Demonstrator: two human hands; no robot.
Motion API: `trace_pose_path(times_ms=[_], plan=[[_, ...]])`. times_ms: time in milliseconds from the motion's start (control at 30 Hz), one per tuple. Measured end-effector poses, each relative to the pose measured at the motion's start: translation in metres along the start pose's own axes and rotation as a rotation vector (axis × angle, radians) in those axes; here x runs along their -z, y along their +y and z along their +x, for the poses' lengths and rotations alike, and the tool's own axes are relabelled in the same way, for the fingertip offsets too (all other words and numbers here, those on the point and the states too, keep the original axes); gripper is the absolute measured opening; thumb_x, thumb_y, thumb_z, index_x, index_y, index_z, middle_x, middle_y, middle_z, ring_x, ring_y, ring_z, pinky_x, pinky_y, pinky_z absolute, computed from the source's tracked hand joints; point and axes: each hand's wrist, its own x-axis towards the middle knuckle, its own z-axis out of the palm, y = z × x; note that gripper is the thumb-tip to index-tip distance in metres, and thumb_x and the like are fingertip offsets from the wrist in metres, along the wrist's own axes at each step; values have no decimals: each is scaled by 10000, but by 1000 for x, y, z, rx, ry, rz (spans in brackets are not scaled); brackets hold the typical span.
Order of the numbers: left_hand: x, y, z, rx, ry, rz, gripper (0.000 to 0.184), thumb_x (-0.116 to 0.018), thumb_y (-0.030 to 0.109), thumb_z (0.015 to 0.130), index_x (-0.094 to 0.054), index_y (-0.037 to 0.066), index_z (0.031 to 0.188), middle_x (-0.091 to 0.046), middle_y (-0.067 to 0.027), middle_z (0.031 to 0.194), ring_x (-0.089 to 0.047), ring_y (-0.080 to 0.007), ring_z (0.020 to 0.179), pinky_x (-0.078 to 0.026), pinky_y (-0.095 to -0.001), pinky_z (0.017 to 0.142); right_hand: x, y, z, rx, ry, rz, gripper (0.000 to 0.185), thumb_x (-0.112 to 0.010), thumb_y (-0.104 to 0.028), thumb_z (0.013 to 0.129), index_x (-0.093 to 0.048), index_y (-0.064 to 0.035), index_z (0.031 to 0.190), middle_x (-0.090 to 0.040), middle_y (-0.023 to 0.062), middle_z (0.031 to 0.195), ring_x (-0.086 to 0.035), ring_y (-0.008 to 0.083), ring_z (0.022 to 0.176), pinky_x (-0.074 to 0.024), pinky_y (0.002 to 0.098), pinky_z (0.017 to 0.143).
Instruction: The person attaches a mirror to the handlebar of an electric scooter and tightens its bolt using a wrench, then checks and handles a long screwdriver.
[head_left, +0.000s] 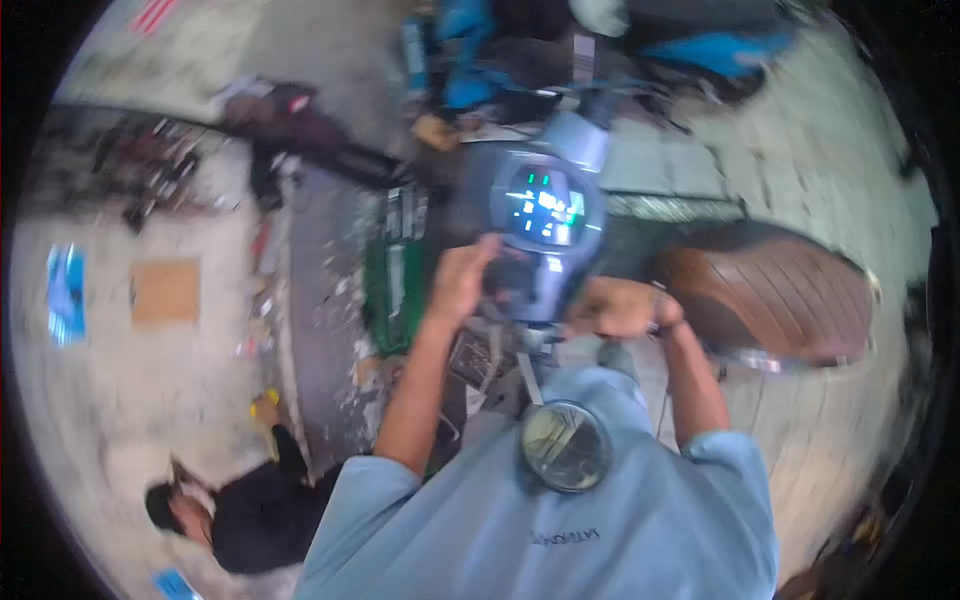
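Note:
A scooter's handlebar [552, 280] stands in front of my body, with a lit round display [548, 205] above its near end. My left hand [460, 282] is closed against the left side of the handlebar, by a dark rounded part [510, 280]; its fingertips are partly hidden. On the other side, my right hand [618, 306] is curled shut close to the handlebar, and what lies inside the fingers cannot be made out. A round mirror [565, 447] on a stem sits between my arms, over my blue shirt. The picture is blurred.
The scooter's brown seat [770, 295] extends to the right. A green case [395, 295] lies to the left, near scattered small items. At lower left is a person in black [255, 510]. Cardboard [165, 292] lies on the floor; blue and dark objects [600, 50] stand beyond the scooter.

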Motion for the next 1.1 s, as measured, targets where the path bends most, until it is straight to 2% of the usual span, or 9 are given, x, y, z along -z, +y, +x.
trace_pose_path(times_ms=[33, 167, 233, 367, 567, 633, 700, 833, 1100], plan=[[-6, -2, -2, 62, 60, -105, 582, -540, 540, 1070, -803, 20, 1054, -756, -58, 898, -672, -115, 703, -542, -293, 567, 2, -30, 1, -306, -20, -113, 388, -689, -368, 1002, -794, 5, 1012, -746, 118, 805, -670, 218, 744, -540, 401, 719], [-4, -10, 5, -65, 31, -180, 584, -583, 516, 1071, -806, -12, 960, -739, -40, 794, -625, -107, 580, -504, -283, 519, 17, -16, 22, -412, -257, 97, 314, -670, -299, 1035, -799, -15, 1004, -682, 54, 706, -632, 134, 658, -501, 324, 617], [-1, 13, -4, -22, 24, -110, 552, -591, 484, 1074, -803, -17, 978, -757, -45, 846, -647, -100, 641, -517, -272, 539, 8, -22, 22, -476, -211, 104, 315, -670, -297, 1045, -785, -11, 984, -633, 16, 656, -596, 104, 605, -467, 288, 576], [-3, -1, -2, -73, 59, -190, 546, -617, 476, 1064, -801, -28, 965, -744, -44, 798, -639, -98, 620, -508, -266, 523, -16, -15, 6, -492, -32, 202, 338, -667, -299, 1056, -748, -14, 892, -520, -35, 606, -445, 81, 541, -348, 286, 512], [-3, -5, -5, -72, 47, -204, 557, -608, 486, 1066, -803, -30, 988, -758, -53, 828, -660, -105, 665, -531, -283, 539, 9, -14, 26, -450, -235, 160, 340, -656, -310, 1059, -807, -6, 1062, -492, -30, 577, -415, 85, 523, -319, 293, 496], [-6, -13, -1, -120, 133, -94, 598, -568, 520, 1074, -808, -25, 1015, -760, -39, 832, -662, -116, 663, -548, -296, 572, -4, -22, 17, -431, -117, 117, 436, -683, -304, 1048, -586, -50, 706, -435, -35, 576, -401, 79, 535, -300, 319, 494], [-8, -8, -3, -41, 144, -151, 601, -604, 550, 1045, -816, -5, 959, -732, -40, 764, -640, -117, 608, -521, -286, 548, -7, -15, 9, -238, -59, -105, 405, -664, -355, 1046, -705, -11, 836, -462, -18, 584, -435, 104, 576, -349, 335, 521], [-9, 6, -4, 10, 110, -192, 573, -604, 509, 1056, -806, -24, 1003, -728, -53, 763, -635, -121, 596, -510, -276, 562, 7, -27, 16, -400, -156, 77, 371, -659, -341, 1051, -804, -1, 1031, -477, -40, 588, -426, 85, 553, -345, 310, 510], [-9, 11, -3, 9, 54, -115, 581, -538, 489, 1076, -791, -32, 1035, -735, -71, 763, -620, -118, 580, -493, -267, 585, 1, -7, 9, -393, -163, 158, 327, -651, -295, 1059, -796, -3, 1073, -524, -25, 610, -495, 92, 562, -395, 297, 534]])
